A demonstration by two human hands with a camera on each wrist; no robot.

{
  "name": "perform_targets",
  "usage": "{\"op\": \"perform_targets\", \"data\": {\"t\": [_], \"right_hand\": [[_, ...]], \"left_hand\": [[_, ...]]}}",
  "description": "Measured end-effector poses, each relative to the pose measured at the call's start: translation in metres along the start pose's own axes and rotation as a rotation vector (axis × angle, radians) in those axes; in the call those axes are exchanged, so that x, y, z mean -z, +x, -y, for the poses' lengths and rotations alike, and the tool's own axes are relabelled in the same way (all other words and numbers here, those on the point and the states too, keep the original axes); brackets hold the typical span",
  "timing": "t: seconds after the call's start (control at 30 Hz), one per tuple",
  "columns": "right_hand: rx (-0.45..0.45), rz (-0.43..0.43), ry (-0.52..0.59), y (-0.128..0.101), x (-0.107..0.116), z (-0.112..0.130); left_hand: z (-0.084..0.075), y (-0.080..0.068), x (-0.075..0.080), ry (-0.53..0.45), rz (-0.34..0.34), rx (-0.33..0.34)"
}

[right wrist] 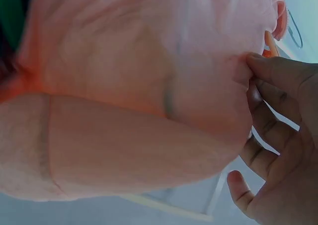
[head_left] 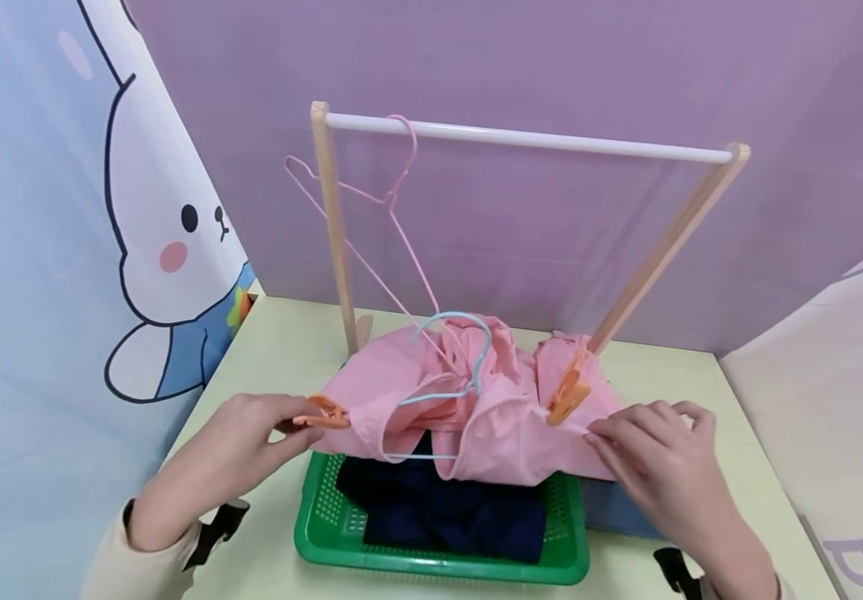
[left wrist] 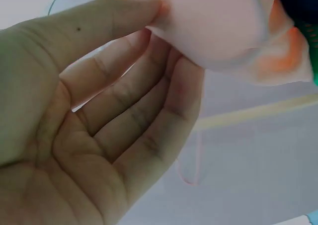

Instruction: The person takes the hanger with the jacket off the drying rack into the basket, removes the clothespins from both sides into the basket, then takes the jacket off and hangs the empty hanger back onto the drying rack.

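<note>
Pinching orange plastic clip [head_left: 324, 413] in left hand [head_left: 232, 450], right hand [head_left: 652, 454] gripping crumpled pink fabric jacket [head_left: 476, 408] hem over green plastic basket [head_left: 566, 533] (keep cloth taut, clip square on edge).

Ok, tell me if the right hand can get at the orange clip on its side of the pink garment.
Probably yes. The right hand pinches the pink garment just beside the orange clip, and nothing lies between them. It would likely have to let go of the fabric first.
</note>
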State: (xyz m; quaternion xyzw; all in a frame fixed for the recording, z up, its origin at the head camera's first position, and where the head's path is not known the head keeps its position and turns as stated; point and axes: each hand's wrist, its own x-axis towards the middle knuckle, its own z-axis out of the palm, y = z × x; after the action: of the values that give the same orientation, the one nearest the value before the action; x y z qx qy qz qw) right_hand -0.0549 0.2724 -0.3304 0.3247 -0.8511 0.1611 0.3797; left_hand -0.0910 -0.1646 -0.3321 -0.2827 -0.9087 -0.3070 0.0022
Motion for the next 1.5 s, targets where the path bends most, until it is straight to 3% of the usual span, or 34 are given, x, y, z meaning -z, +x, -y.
{"op": "perform_targets", "data": {"t": [0.27,0.47,0.67,0.77,0.93,1.13,1.5], "right_hand": [[-0.134,0.263,0.043,-0.037,-0.02,0.003],[-0.194,0.34,0.064,-0.051,-0.032,0.004],[-0.251,0.402,0.042,-0.054,-0.034,0.006],[-0.29,0.384,0.09,-0.052,-0.032,0.004],[-0.416,0.289,0.314,-0.041,-0.03,-0.003],[-0.602,0.327,0.509,-0.025,-0.036,-0.007],[-0.63,0.306,0.638,-0.019,-0.043,-0.01]], "left_hand": [[0.025,-0.01,-0.028,-0.023,0.077,0.058],[0.035,-0.013,-0.042,-0.031,0.075,0.099],[0.038,-0.013,-0.046,-0.072,0.069,0.116],[0.038,-0.013,-0.046,-0.082,0.081,0.116],[0.038,-0.012,-0.046,-0.086,0.095,0.118],[0.038,-0.012,-0.045,-0.09,0.099,0.136],[0.045,-0.009,-0.046,-0.152,0.114,0.135]]}}
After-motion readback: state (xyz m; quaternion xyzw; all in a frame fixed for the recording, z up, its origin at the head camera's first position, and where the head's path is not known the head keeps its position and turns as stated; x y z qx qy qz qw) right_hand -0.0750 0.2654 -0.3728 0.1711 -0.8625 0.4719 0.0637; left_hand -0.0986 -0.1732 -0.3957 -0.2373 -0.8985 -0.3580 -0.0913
